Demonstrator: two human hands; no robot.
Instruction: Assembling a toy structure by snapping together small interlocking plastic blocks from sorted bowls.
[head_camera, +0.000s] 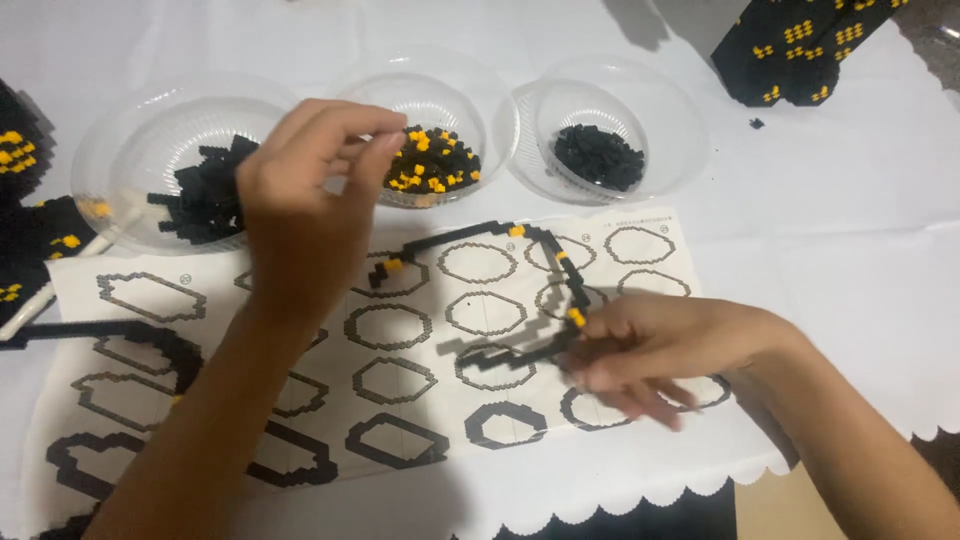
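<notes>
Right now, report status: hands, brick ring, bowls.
Left hand raised, fingertips pinched over middle bowl. Right hand grips black-and-yellow brick ring above instruction sheet. Nothing between them.

Left bowl (110, 150): clear plastic, near the worktop's far-left edge, holding joined clumps of black bricks.
Right bowl (660, 125): clear plastic, towards the far edge, apparently two nested, with a heap of loose black bricks (598, 157) inside.
Black-and-yellow block (795, 45): a built piece at the far-right corner, black with small yellow patches.
Stray brick (756, 123): one tiny black piece on the cloth just below that block.
Left-edge pieces (30, 235): black built sections with yellow spots, partly cut off by the frame.
Tablecloth (850, 250): white, covering the worktop, with a scalloped hem along the near edge.
</notes>
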